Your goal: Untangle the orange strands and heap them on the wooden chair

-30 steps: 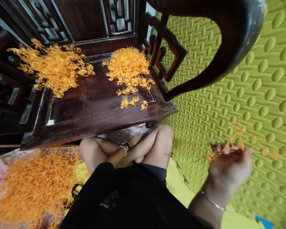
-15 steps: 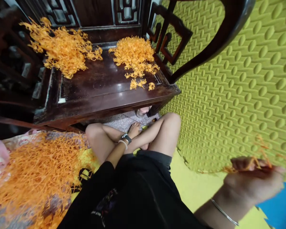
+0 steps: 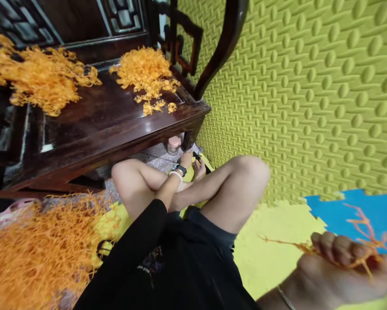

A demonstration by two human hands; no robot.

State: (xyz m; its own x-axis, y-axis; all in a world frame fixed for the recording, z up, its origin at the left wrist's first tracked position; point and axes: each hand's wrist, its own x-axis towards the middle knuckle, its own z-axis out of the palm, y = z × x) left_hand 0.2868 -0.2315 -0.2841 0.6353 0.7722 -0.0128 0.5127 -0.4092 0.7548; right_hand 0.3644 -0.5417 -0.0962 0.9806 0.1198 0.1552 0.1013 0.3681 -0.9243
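Observation:
My right hand (image 3: 348,267), at the lower right, is closed round a few orange strands (image 3: 367,232) that stick out on both sides of the fist. My left hand (image 3: 186,160), with a black watch and a beaded bracelet at its wrist, reaches down by my foot (image 3: 199,169). Near its fingertips lies a small black object (image 3: 196,155); whether the fingers hold it I cannot make out. A large heap of loose orange strands (image 3: 47,249) spreads on the floor at the left.
A dark wooden bench (image 3: 93,112) bears two piles of knotted orange pieces, a left pile (image 3: 44,77) and a right pile (image 3: 146,69). Under it stands a jar with a pink lid (image 3: 174,144). Yellow padded wall (image 3: 293,107) rises at the right, above a blue mat (image 3: 342,211).
The view has swung to the right, so the bench sits further left. My left hand has moved forward past my crossed legs, toward the black object. My right hand still grips strands.

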